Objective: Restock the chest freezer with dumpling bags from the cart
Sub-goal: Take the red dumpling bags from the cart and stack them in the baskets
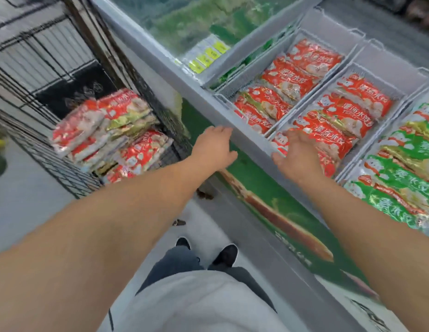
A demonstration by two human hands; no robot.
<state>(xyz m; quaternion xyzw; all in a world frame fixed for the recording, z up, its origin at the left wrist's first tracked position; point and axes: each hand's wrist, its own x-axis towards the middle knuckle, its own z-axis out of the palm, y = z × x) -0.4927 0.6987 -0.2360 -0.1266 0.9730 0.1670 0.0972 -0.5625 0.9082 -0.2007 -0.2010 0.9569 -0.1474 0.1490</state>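
Nearest the camera, the person's grey shirt and two black shoes (pixel 226 254) stand on the pale floor just in front of the long grey chest freezer (pixel 208 101), whose front panel is green with printed artwork. Both bare forearms reach toward the freezer's front rim. The left hand (pixel 214 146) lies palm down with straight fingers, its fingertips touching the rim and holding nothing. The right hand (pixel 296 155) is spread open with relaxed fingers over the near end of a white wire basket (pixel 376 65) inside the freezer, right at the nearest of the red dumpling bags (pixel 340 121) overlapped in a row there; whether it touches that bag cannot be told. The two hands are apart, the basket corner between them. A second wire basket, further along the freezer, holds another row of red bags (pixel 287 80). On the opposite side, green dumpling bags (pixel 400 168) fill the adjoining section. Left of the freezer, a black wire cart (pixel 53 164) carries a stack of more red dumpling bags (pixel 108 135).
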